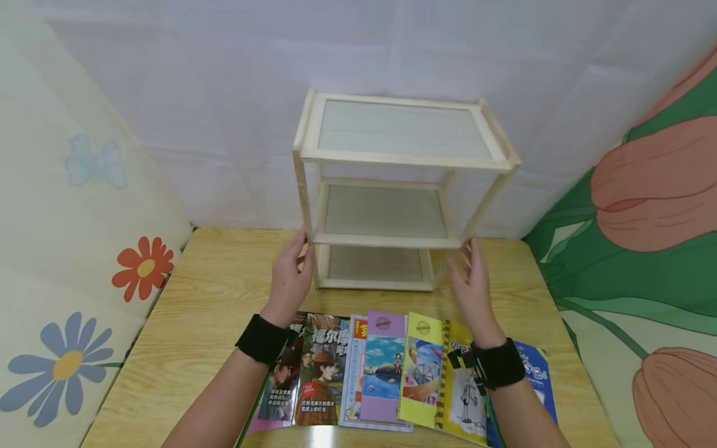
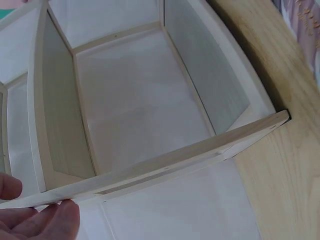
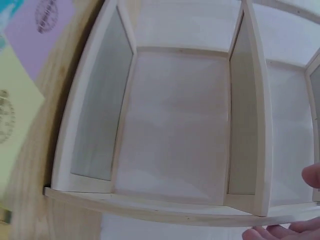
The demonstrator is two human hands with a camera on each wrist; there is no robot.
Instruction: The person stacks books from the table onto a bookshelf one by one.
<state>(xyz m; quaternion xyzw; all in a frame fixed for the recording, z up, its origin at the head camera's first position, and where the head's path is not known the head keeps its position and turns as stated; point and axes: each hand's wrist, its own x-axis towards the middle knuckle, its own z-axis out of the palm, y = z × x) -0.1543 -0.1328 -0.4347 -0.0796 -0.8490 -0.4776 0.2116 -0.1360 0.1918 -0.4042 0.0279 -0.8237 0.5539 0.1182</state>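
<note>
A three-tier wooden shelf rack [image 1: 406, 160] with pale panels stands upright at the back of the table. My left hand [image 1: 291, 270] holds its left front post, just below the middle shelf. In the left wrist view, the thumb [image 2: 9, 187] lies on the inner side of that post and the fingertips [image 2: 62, 220] on the outer side. On the opposite side, my right hand [image 1: 473, 286] holds the right front post at about the same height. The right wrist view has its thumb [image 3: 312, 175] inside the frame and its fingertips [image 3: 270, 232] along the outside.
Several books and magazines overlap in a row along the table front [image 1: 185, 348], among them a purple one [image 1: 383, 367], a yellow one [image 1: 421, 373] and a blue one [image 1: 538, 379]. White cloth [image 1: 224, 124] hangs behind; flower-printed panels [image 1: 73, 280] flank both sides.
</note>
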